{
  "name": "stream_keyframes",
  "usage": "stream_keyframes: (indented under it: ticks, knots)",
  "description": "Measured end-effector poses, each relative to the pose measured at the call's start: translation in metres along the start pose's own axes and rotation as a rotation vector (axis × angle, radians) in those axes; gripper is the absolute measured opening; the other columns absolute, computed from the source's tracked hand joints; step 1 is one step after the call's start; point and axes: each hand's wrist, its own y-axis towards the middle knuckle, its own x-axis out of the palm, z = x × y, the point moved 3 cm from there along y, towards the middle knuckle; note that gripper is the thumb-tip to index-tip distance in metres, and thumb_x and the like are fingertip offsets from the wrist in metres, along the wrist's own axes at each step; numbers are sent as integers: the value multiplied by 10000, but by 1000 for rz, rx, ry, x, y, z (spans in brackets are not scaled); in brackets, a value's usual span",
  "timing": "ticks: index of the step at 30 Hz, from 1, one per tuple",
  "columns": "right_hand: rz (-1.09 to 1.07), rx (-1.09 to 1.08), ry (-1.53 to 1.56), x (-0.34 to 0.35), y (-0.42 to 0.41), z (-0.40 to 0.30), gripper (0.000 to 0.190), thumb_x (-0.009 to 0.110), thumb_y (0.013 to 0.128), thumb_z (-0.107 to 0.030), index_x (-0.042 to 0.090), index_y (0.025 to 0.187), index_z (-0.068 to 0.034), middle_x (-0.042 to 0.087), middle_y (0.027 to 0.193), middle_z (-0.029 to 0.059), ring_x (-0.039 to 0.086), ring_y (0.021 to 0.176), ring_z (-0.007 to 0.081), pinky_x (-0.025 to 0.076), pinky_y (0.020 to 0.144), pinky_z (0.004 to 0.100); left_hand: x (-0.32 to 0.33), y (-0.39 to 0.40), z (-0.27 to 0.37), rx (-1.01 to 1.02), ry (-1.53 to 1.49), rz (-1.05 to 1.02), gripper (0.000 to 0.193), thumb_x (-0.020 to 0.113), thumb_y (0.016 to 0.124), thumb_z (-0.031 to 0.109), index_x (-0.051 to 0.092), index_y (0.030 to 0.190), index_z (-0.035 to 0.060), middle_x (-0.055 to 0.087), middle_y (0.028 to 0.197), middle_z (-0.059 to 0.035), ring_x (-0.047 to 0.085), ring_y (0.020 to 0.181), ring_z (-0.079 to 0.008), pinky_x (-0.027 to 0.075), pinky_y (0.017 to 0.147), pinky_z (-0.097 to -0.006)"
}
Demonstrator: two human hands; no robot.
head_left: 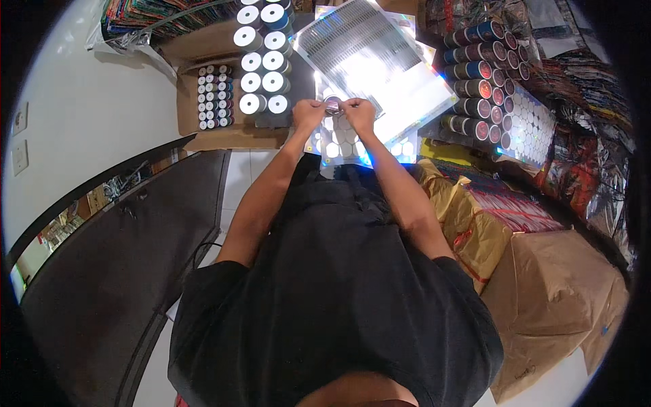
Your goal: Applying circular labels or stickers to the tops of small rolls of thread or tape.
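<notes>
Both hands meet over shiny sheets in front of my body. Between their fingertips is a small round piece [333, 105], perhaps a round label or the end of a spool. My left hand [309, 113] pinches its left side, and my right hand [359, 114] pinches its right side. Below them lies a sheet with silvery round stickers [343, 138]. A large reflective holographic sheet [386, 71] lies at an angle just beyond my right hand; glare hides part of it. What lies directly under the round piece is hard to tell.
Rows of spools with white ends [264, 63] stand at the left, beside a cardboard box [244, 140] of smaller spools [215, 96]. Spools with dark printed ends [480, 86] are stacked at the right, near another sticker sheet [531, 127]. Brown paper-wrapped bundles [554, 285] stand at lower right.
</notes>
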Motion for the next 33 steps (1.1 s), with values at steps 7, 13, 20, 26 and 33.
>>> stream_keyframes:
  ticks: [7,13,20,26,33]
  knots:
    - [-12,35,63,3,-1,0,218,751,777,-213,742,783,5,697,650,79,665,562,132,525,559,262,-3,-4,6,36,23,11,334,772,760,367,777,900,64,740,811,-141,725,761,-244,552,716,-360]
    - [-7,32,51,4,3,5,229,752,769,-225,742,776,4,693,642,76,665,566,128,521,560,257,-5,-8,12,-18,-6,-2,316,767,755,374,781,910,98,736,851,-147,717,835,-317,555,779,-387]
    - [-19,25,51,5,2,3,236,755,766,-234,746,787,1,697,652,76,668,575,127,522,562,259,-7,-9,12,-29,-38,-16,324,762,755,392,781,889,98,734,828,-145,717,827,-306,553,777,-390]
    - [-14,37,68,4,3,5,240,753,770,-229,744,810,8,698,663,77,668,580,126,526,565,264,-10,-12,20,-61,-29,-51,357,759,748,429,782,887,100,733,804,-132,717,815,-300,552,761,-382]
    - [-20,31,41,1,1,0,233,749,767,-219,739,796,12,697,660,77,671,595,127,526,574,261,-11,-13,20,-42,-19,-34,308,748,753,376,782,900,107,736,823,-133,717,825,-299,553,771,-385]
